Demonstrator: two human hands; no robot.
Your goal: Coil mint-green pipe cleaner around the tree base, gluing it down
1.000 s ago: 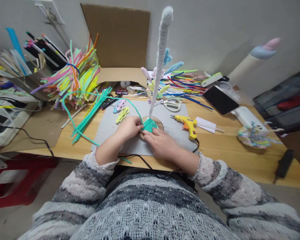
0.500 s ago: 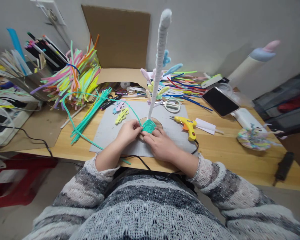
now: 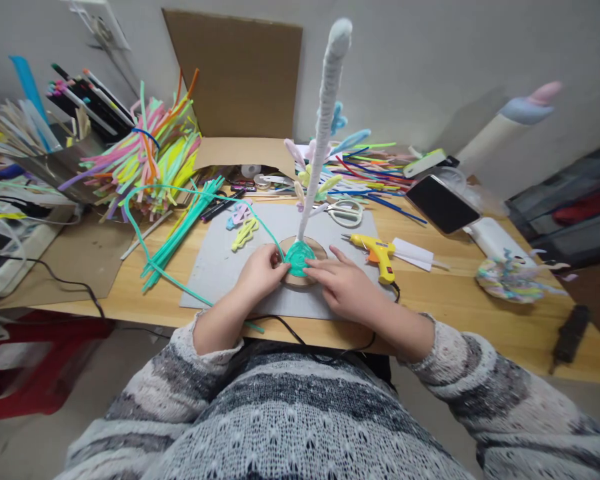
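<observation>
A coiled green pipe-cleaner disc [image 3: 299, 257] lies on a round wooden base [image 3: 321, 251], at the foot of a white wrapped stem [image 3: 320, 127] with pastel pipe-cleaner shapes on it. My left hand [image 3: 261, 272] pinches the green pipe cleaner [image 3: 266, 228] at the disc's left edge; its loose length loops off to the left and under my wrist. With fingers stretched out, my right hand [image 3: 347, 280] rests its fingertips on the disc's right edge.
A yellow glue gun [image 3: 377, 253] lies right of the grey mat [image 3: 215, 280], its cord along the front. Scissors [image 3: 346, 213] lie behind. Green pipe cleaners [image 3: 180, 233] are bundled at left; a phone [image 3: 443, 203] lies at right. Yellow bent pieces [image 3: 245, 233] sit on the mat.
My right hand has drawn back to the right and its fingers have straightened, uncovering more of the disc and base. My left hand stays pinched at the disc's edge.
</observation>
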